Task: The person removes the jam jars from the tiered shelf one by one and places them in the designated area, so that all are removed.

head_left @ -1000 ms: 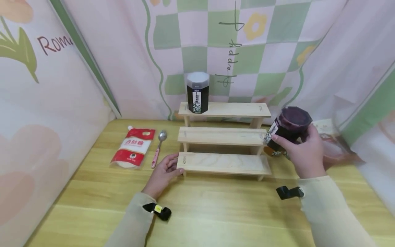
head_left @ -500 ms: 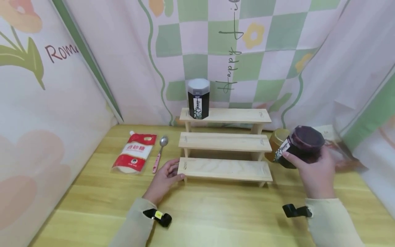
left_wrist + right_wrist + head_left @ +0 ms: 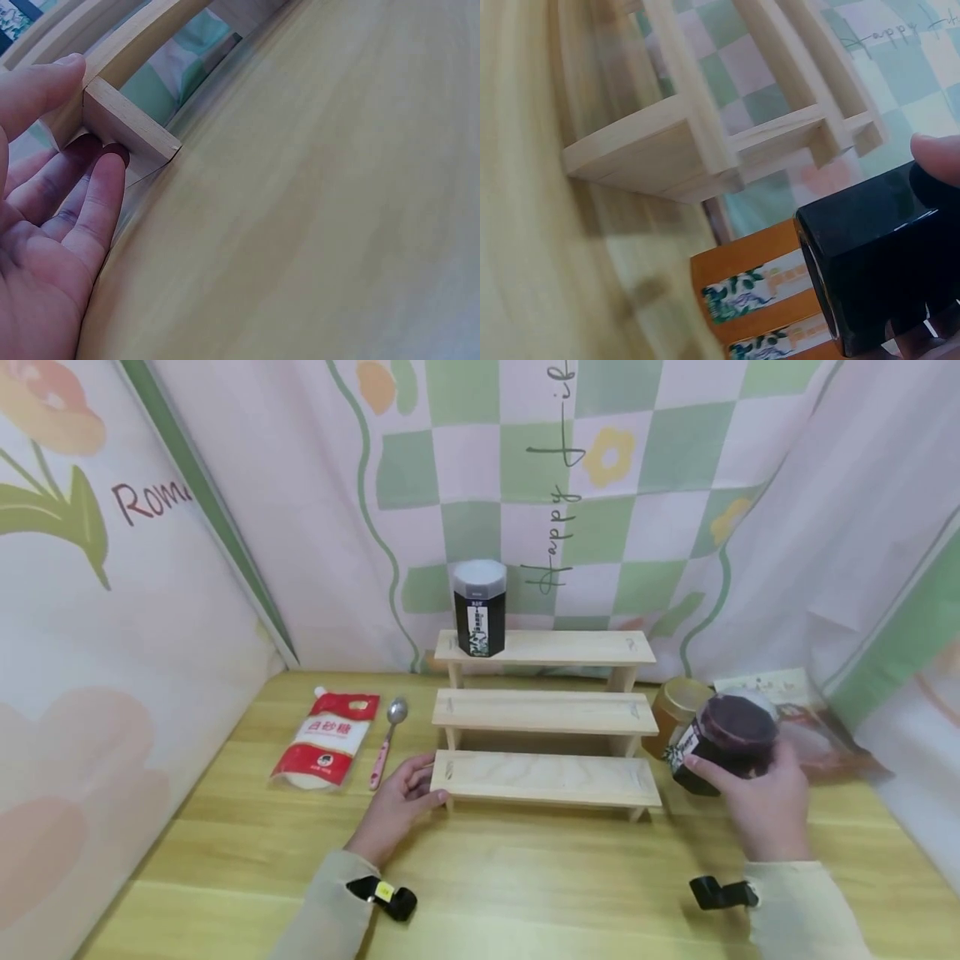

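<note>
My right hand (image 3: pixel 768 802) grips a dark purple jam jar (image 3: pixel 705 764) round its sides. The jar is slightly tilted and its base is above the table in the right wrist view. Beside it, partly hidden, stands an amber jar (image 3: pixel 675 710). My left hand (image 3: pixel 397 802) holds the left end of the lowest step of a three-step wooden display shelf (image 3: pixel 547 777). In the left wrist view the thumb lies on the step's edge and the fingertips (image 3: pixel 112 154) are at the shelf's end support. A similar dark jar (image 3: pixel 480 610) stands upright at the left of the top step.
Left of the shelf lie a red and white sugar bag (image 3: pixel 326 739) and a spoon (image 3: pixel 388 743) with a pink handle. At the far right a clear-and-brown plastic bag (image 3: pixel 817 735) lies behind my right hand. A patterned curtain (image 3: pixel 525 485) hangs behind the table.
My right hand has carried the dark jar from beside the middle step rightward and down, uncovering more of the amber jar. The left hand stays at the shelf. The head view has tilted slightly.
</note>
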Demonstrator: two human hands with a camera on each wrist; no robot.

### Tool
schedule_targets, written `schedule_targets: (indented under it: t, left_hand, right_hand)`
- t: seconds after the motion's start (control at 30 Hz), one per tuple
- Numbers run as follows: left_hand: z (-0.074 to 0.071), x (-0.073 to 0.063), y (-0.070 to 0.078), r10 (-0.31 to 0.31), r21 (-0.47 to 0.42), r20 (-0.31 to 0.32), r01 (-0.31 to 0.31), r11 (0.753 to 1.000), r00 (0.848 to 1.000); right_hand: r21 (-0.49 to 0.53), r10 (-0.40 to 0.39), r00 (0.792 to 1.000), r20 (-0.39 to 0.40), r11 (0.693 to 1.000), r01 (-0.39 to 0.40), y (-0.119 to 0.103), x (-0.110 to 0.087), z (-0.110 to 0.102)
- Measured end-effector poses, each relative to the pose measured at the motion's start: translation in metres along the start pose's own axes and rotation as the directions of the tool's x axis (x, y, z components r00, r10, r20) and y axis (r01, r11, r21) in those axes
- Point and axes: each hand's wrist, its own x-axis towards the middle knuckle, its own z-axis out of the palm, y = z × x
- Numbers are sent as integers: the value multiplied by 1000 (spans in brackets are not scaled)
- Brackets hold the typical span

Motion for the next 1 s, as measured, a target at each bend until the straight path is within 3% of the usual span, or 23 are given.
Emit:
schedule_targets:
  t: [0.47,0.8,1.0]
  left_hand:
    - [2,0,-2,15,-14,17,-15,1000,1000]
    - [1,-3,0,14,-10,8,-14,1000,1000]
    - [1,-2,0,22,-21,10,-22,1000,1000]
  right_hand:
    - [-35,29,999,-23,999,-30,27,0,18]
    - [-51,-16,999,-44,999,14,39,4,28]
    - [-34,1,997,-75,999,-3,42,5,30]
